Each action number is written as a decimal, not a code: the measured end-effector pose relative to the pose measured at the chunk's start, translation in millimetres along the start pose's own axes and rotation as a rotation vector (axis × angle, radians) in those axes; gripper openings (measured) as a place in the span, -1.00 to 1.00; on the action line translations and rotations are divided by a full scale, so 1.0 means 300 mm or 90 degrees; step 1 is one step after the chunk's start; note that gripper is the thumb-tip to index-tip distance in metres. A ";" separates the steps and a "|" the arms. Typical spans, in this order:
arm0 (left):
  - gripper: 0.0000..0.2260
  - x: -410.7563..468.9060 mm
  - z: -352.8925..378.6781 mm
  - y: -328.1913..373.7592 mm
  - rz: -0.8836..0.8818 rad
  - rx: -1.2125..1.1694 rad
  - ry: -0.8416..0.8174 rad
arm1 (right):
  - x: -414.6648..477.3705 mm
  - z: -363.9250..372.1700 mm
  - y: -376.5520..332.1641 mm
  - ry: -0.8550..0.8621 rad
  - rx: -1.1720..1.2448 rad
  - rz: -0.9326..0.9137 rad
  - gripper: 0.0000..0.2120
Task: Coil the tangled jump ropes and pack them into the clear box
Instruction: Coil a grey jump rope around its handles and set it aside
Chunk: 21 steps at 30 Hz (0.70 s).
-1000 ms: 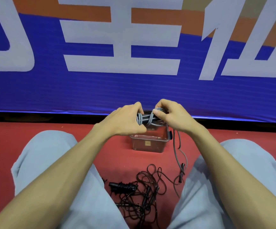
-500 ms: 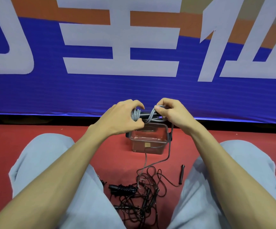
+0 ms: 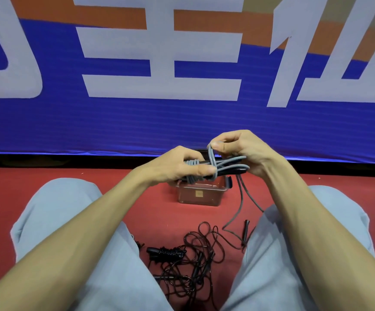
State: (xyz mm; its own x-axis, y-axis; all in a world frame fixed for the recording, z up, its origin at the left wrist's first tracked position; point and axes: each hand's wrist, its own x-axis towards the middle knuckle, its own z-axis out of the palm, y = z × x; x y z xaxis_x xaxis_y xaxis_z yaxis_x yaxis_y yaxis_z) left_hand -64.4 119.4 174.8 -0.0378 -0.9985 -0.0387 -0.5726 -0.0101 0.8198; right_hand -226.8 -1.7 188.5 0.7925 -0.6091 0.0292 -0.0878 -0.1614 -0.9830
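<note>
Starting at the left, between the person's knees, a black jump rope already wound round its handles [image 3: 166, 253] lies on the red floor [image 3: 137, 198]. It touches the left side of the tangled black jump ropes [image 3: 196, 263], which we judge are waiting their turn. Above them, the left grip [image 3: 182, 167] is wrapped round the left end of a grey jump rope [image 3: 213, 170], thumb pressed on the stacked turns. We take this as a clamp that stops the finished loops from springing apart. The bundle is held in the air directly over the clear box [image 3: 201, 195], which stands open near the far edge of the floor, under the blue banner [image 3: 182, 122]. Working there would make the drop into the box short. We can make out nothing inside it. Further right, the right grip [image 3: 245, 151] pinches one upright loop of the grey cord between thumb and forefinger and lifts it across the bundle, apparently to bind the turns together. Whether its lower fingers also hold the bundle's right end we cannot tell. From under that hand the rope's loose tail [image 3: 240, 205] hangs to the floor and runs beside a black handle [image 3: 246, 227] close to the right knee, so some winding is left before packing.
</note>
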 end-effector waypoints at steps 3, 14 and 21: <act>-0.77 0.021 0.029 -0.011 -0.013 0.035 0.013 | 0.008 0.007 0.010 -0.008 0.002 0.009 -0.89; -0.84 0.023 -0.021 -0.014 0.007 -0.195 0.154 | 0.070 0.014 0.081 0.022 0.140 0.074 -0.87; -0.65 0.031 -0.085 -0.010 0.028 -0.366 0.350 | 0.052 0.046 0.104 -0.107 -0.237 0.156 -0.57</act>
State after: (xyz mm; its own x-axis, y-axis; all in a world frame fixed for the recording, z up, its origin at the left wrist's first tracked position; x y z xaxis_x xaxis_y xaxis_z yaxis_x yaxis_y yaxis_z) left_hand -42.1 108.7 186.6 0.4446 -0.8803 0.1656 -0.0616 0.1544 0.9861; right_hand -208.9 -5.4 155.7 0.8057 -0.5345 -0.2552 -0.4700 -0.3147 -0.8247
